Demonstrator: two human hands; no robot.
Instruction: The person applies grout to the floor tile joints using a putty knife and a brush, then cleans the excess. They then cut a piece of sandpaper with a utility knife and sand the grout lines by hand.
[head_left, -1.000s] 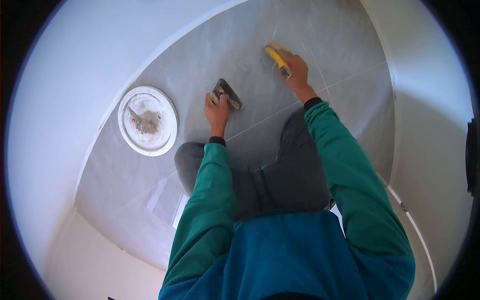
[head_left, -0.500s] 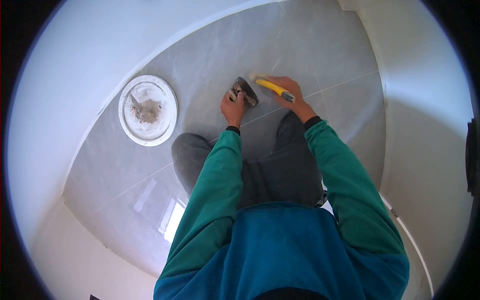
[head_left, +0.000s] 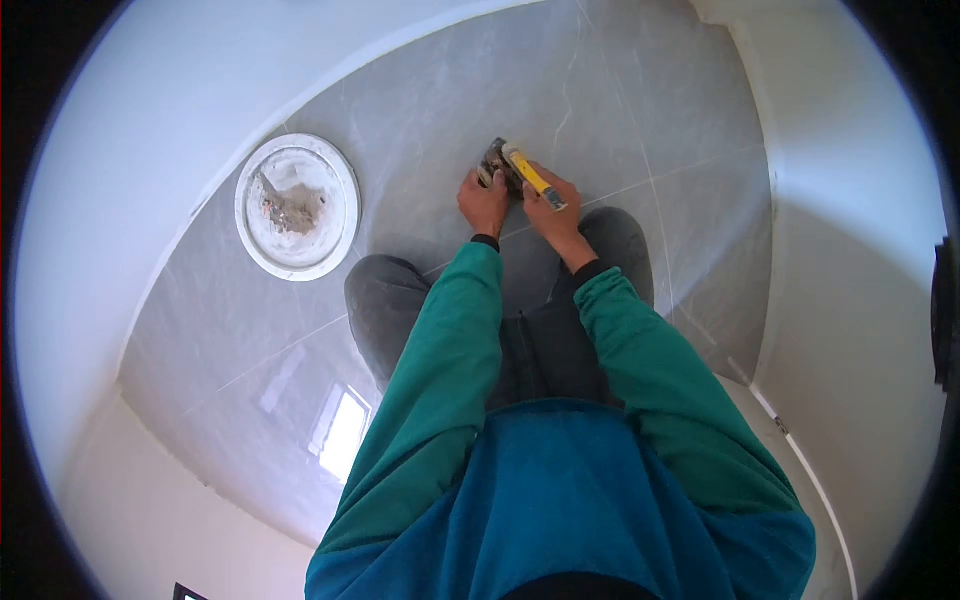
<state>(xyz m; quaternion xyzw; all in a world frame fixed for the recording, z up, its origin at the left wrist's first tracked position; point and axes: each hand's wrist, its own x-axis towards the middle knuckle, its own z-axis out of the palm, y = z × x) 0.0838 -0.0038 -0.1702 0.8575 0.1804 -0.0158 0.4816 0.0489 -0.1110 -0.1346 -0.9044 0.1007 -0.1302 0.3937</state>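
My left hand (head_left: 484, 205) is closed round the handle of a dark putty knife (head_left: 496, 155), whose wide blade bears brownish, crusty residue. In my right hand (head_left: 555, 212) is a yellow-handled tool (head_left: 533, 178), its pale end over the blade and its dark end toward my wrist. The two hands are close together above the grey tiled floor, in front of my knees. What the yellow tool's pale end is cannot be made out clearly.
A round white bucket or tub (head_left: 348, 205) with grey-brown material and a tool inside stands on the tiles (head_left: 430, 110) at the left. White walls (head_left: 200, 90) curve round the floor. A dark object (head_left: 941, 315) is at the far right edge.
My right hand has moved left and brought the yellow tool onto the putty knife. My left hand has shifted slightly right, and the blade is turned more edge-on.
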